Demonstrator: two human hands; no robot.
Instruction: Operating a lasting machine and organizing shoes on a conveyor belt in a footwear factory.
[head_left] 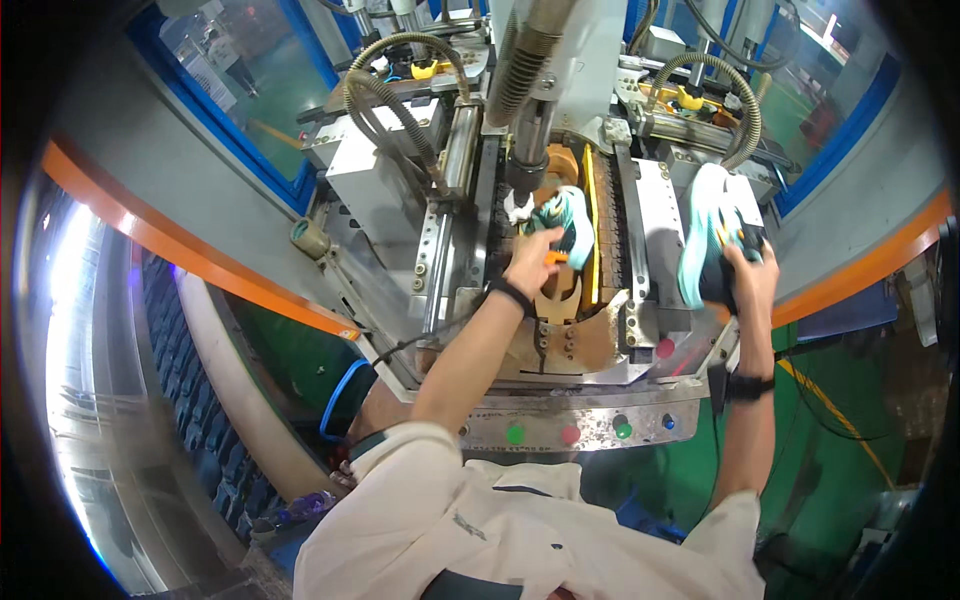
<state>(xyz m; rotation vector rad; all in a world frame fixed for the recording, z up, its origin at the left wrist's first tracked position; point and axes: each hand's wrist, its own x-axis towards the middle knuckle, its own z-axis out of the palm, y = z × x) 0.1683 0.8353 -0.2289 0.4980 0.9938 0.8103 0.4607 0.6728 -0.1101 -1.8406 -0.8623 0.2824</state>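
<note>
My left hand (532, 262) reaches into the machine's mould bay and is closed on the near end of a sports shoe (575, 222) with a pale mint and white sole and a dark, patterned upper. A bit of orange shows beside the fingers. The shoe lies in the bay under a vertical metal press rod (530, 145). Off to the right, outside the bay, my right hand (752, 278) grips a second shoe (704, 225), held upright with its mint and white sole turned to the left. Its dark upper is partly hidden by my fingers.
Brown padded walls and a yellow strip (591, 230) flank the bay. A metal cylinder (462, 150) and ribbed hoses (745, 110) stand around it. Along the front runs a control panel (600, 440) with green, red and blue buttons. An orange-edged guard (200, 265) curves at left.
</note>
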